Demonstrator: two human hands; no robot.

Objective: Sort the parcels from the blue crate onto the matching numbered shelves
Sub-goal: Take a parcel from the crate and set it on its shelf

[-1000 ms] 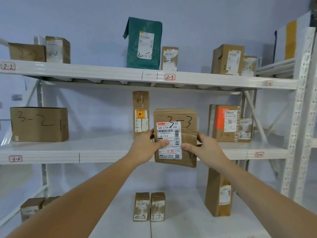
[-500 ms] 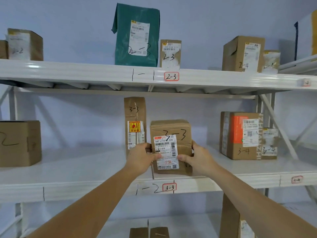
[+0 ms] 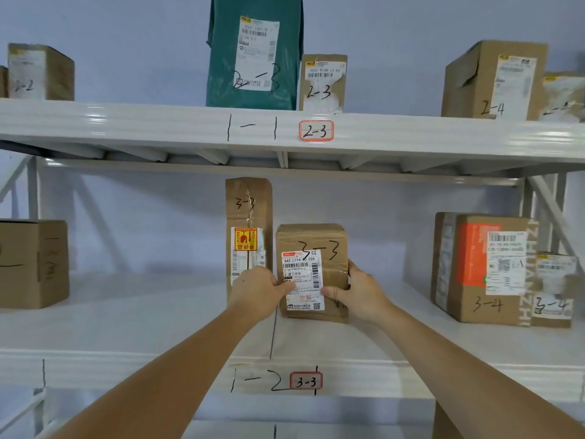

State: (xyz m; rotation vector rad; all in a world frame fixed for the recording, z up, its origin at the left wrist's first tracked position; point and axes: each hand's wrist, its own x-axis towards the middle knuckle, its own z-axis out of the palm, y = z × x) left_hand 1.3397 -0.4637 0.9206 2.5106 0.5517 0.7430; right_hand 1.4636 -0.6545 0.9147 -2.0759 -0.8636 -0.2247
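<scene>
Pale blue wall [image 3: 411, 33], white metal racking [image 3: 126, 128]

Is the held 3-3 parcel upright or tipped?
Upright: the parcel stands on the shelf, label facing out, between both hands.

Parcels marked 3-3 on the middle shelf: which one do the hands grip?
The shorter box, with the white barcode label, held between the left hand and right hand. The tall narrow 3-3 box beside it stands untouched.

Parcel storeroom — white numbered shelving [image 3: 411, 134], labelled cartons [image 3: 493, 80].
</scene>
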